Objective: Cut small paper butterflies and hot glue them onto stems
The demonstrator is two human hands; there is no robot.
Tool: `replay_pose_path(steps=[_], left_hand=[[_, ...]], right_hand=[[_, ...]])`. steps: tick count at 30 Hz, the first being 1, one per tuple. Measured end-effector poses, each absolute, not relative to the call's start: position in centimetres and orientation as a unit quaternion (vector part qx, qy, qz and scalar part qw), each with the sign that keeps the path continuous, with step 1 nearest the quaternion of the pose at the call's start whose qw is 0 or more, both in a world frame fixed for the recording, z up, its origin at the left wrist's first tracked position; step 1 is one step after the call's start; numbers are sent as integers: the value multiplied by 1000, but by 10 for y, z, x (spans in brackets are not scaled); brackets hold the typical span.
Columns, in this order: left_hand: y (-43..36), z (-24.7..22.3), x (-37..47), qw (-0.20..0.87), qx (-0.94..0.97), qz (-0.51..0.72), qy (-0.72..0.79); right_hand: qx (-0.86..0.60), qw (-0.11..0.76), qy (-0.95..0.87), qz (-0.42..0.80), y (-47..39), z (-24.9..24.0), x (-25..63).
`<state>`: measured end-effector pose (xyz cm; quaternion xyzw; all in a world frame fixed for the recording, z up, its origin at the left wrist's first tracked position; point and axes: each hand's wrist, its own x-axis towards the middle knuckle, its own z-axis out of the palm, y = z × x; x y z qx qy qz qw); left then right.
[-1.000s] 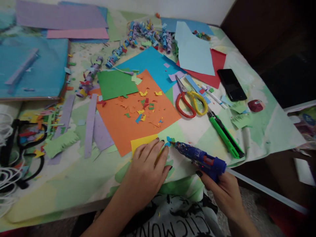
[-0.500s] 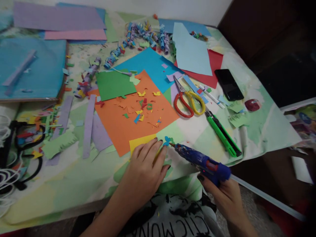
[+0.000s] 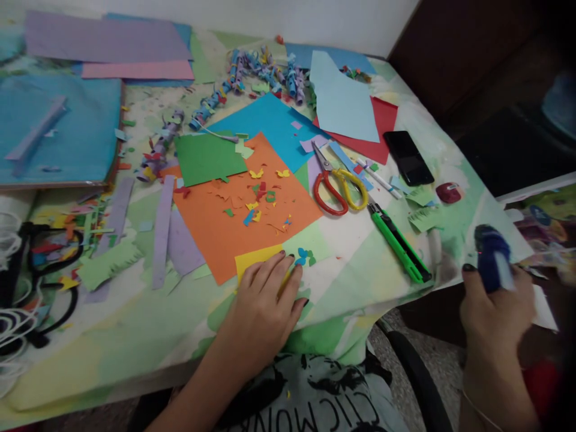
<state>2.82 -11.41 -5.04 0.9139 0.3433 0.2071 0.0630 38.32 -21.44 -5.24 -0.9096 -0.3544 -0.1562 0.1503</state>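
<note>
My left hand [image 3: 266, 294] lies palm down at the front of the table, its fingers stretched over a piece of yellow paper [image 3: 252, 257]. Beside its fingertips is a small blue paper butterfly [image 3: 302, 256], with a green paper cutout [image 3: 311, 258] partly under it. Out at the table's right edge, my right hand [image 3: 500, 300] is closed round a dark blue hot glue gun [image 3: 492, 255], which is smeared by motion. Scissors [image 3: 338, 186] with red and yellow handles and a green box cutter [image 3: 398, 243] lie between the two hands.
Orange paper [image 3: 216, 240] with scraps, green paper [image 3: 209, 159] and blue paper [image 3: 270, 114] cover the middle. Right of them lie a black phone [image 3: 408, 157] and a dark red object [image 3: 449, 192]. Curled paper tubes [image 3: 211, 102] stretch across the back. Eyeglasses [image 3: 74, 300] rest at left.
My right hand has swung the glue gun away from the blue butterfly, rightward to the table's edge. My left hand stays in place. The view has shifted slightly.
</note>
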Motion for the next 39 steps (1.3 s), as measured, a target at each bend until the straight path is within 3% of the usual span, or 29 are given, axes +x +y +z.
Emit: replay_pose_path(steps=[4,7,9,11,14,16,24,39], left_hand=[[-114,-52,27,64,914,209,343],[-114,-52,27,67,914,205,343],[-114,-52,27,67,914,204,343],[-114,-51,28,68,914,204,343],[-113,-51,28,65,915,206,342],[-113,-51,28,64,916,204,340],[-113,-51,27,74,915,200,341],[-113,-49,27,82,914,196,345]], right_hand=[[-895,107,-421,-100,-193,-53,393],[-880,104,-442,-137,-186,-41,377],[-868,128,-443,-187,-180,-25,356],[-817,216,-487,-220,-170,-8,329],[-675,286,-680,22,-145,6,286],[-587,263,-751,146,-125,4,263],[-563,116,-791,209,-79,-17,231],[-578,109,-764,265,-80,-7,236]])
